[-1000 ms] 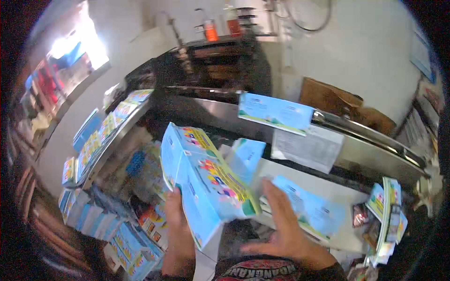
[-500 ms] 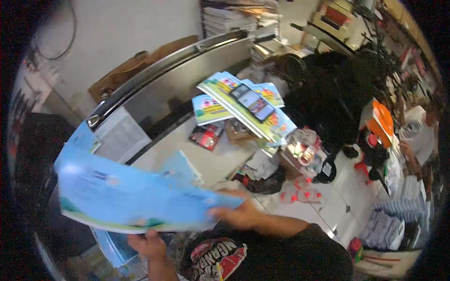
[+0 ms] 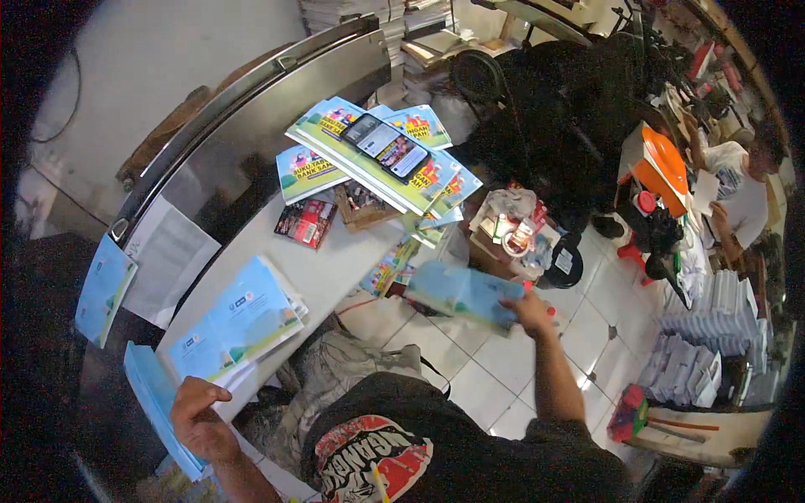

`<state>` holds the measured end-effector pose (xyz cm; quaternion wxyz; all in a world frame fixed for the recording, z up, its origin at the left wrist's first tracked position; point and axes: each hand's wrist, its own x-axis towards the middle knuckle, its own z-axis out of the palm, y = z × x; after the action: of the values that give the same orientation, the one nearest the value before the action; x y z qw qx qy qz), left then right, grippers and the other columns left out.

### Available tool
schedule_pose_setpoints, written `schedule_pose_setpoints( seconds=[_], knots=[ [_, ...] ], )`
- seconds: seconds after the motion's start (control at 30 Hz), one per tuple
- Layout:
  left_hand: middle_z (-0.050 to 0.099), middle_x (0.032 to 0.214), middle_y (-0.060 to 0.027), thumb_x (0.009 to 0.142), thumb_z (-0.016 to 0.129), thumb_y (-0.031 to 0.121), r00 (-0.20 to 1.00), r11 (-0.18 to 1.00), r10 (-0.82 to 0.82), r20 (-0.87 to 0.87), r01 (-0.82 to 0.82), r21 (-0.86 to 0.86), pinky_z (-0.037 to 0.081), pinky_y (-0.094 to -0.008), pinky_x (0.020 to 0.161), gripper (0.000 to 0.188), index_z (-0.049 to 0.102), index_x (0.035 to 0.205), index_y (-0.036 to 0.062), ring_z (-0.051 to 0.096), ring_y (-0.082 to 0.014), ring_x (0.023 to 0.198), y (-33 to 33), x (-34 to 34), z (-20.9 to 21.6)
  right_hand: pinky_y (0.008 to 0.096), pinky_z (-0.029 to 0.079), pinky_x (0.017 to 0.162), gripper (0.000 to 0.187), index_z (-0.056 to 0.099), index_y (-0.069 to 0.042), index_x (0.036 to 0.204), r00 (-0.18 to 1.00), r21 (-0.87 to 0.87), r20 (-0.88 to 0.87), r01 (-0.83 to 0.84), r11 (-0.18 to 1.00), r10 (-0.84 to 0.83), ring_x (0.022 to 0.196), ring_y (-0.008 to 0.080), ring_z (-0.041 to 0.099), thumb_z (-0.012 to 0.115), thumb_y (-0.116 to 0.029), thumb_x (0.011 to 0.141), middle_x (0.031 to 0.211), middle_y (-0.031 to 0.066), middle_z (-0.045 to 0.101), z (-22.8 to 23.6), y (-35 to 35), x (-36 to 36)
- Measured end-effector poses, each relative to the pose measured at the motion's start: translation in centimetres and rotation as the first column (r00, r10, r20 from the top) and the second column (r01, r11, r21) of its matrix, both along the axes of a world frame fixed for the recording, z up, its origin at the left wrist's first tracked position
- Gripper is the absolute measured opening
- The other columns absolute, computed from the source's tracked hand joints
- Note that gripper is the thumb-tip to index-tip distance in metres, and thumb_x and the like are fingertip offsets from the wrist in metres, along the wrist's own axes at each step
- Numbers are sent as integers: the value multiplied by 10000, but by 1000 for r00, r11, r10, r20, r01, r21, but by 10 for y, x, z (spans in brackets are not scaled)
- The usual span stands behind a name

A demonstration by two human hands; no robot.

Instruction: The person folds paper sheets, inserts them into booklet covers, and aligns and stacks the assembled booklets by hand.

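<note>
My right hand (image 3: 528,310), arm stretched to the right, grips one end of a blue booklet (image 3: 461,293) above the tiled floor. Its pages are slightly blurred. My left hand (image 3: 201,419) is at the lower left, fingers loosely bent, with nothing visible in it. It overlaps the edge of several blue cover sheets (image 3: 155,402). Just beyond it, an open stack of blue-and-green covers (image 3: 239,314) lies on the white curved tabletop (image 3: 335,251). Farther along, more booklets (image 3: 314,172) are piled crosswise, with a phone (image 3: 386,149) lying screen up on top.
A red packet (image 3: 306,222) and a brown box (image 3: 365,208) sit beside the pile. White printed sheets (image 3: 172,260) lean on the dark panel. Tape and scraps (image 3: 516,230) fill a box to the right. Paper stacks (image 3: 708,306) and another person (image 3: 738,189) holding paper are at far right.
The large blue cover sheet spread between both hands is gone from there; my right hand has swung right with a blue booklet. My left hand has moved left and down. The view has shifted.
</note>
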<state>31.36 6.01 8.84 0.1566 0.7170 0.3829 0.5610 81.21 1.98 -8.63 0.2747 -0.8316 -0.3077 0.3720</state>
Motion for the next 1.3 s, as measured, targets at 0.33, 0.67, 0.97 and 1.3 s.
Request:
schedule_pose_setpoints(
  seconds=[0.33, 0.67, 0.97, 1.3],
  knots=[
    [591, 716, -130, 974, 468, 410, 838, 907, 379, -393, -421, -22, 447, -362, 591, 449, 611, 882, -6, 557, -214, 645, -47, -43, 15, 467, 485, 793, 423, 617, 25, 1076, 982, 153, 184, 15, 988, -43, 915, 422, 631, 632, -276, 778, 974, 282, 648, -251, 146, 12],
    [572, 730, -75, 961, 476, 174, 559, 635, 632, -536, -770, -54, 444, -321, 622, 232, 581, 847, 1, 539, -166, 670, -93, -107, 0, 504, 476, 821, 414, 548, -34, 1233, 951, 340, 263, 67, 938, -164, 923, 461, 605, 536, -165, 840, 998, 277, 636, -153, 189, -42],
    [596, 753, -89, 948, 521, 208, 389, 553, 583, -713, -833, -2, 452, -317, 638, 254, 607, 890, -23, 550, -186, 671, -91, -111, 15, 458, 471, 833, 374, 548, 20, 1216, 884, 455, 117, 357, 816, -452, 954, 427, 623, 535, -140, 878, 1011, 260, 654, -251, 218, 23],
    [582, 1230, -245, 907, 560, 483, 137, 322, 311, -941, -946, -31, 371, -458, 1039, 535, 620, 1210, 45, 515, -388, 1180, -63, -49, 60, 605, 377, 999, 695, 278, -157, 1480, 758, -104, 649, 11, 994, 59, 1350, 420, 313, 543, -165, 838, 1469, 216, 332, -249, 224, -15]
  ],
)
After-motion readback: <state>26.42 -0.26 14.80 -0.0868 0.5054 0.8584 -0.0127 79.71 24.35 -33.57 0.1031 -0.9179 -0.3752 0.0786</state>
